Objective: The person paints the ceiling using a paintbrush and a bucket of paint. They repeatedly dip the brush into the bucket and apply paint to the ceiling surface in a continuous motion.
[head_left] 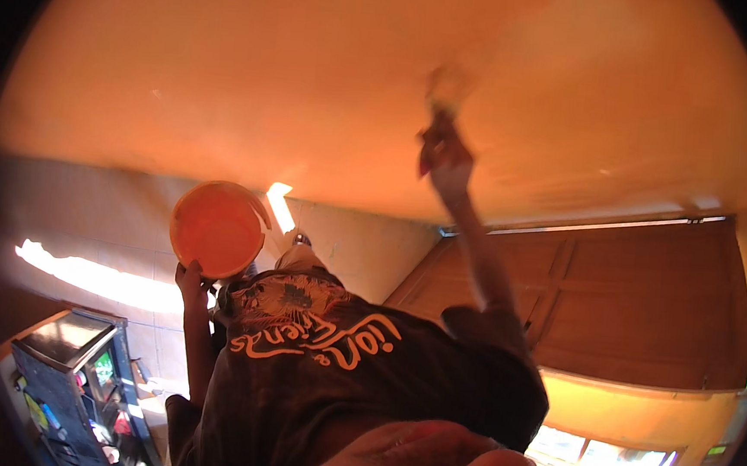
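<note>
My right hand (450, 159) is raised in front of the orange wall (272, 79), its fingers closed around a paintbrush (443, 99). The brush is smeared by motion; its pale bristle end points up and lies at or close to the wall surface. A reddish bit shows beside the fingers, perhaps the handle. Low on the left, my left hand (190, 279) grips the near rim of a round orange bucket (187, 220). The bucket's mouth is turned toward me, and its inside looks orange-red; I cannot tell how much it holds.
A brown panelled wooden door (638, 295) stands to the right, beside the wall. At lower left is a dark cabinet (77, 377) with assorted items. Sunlight falls in bright patches on the tiled floor (131, 225). A bright window (600, 457) shows at lower right.
</note>
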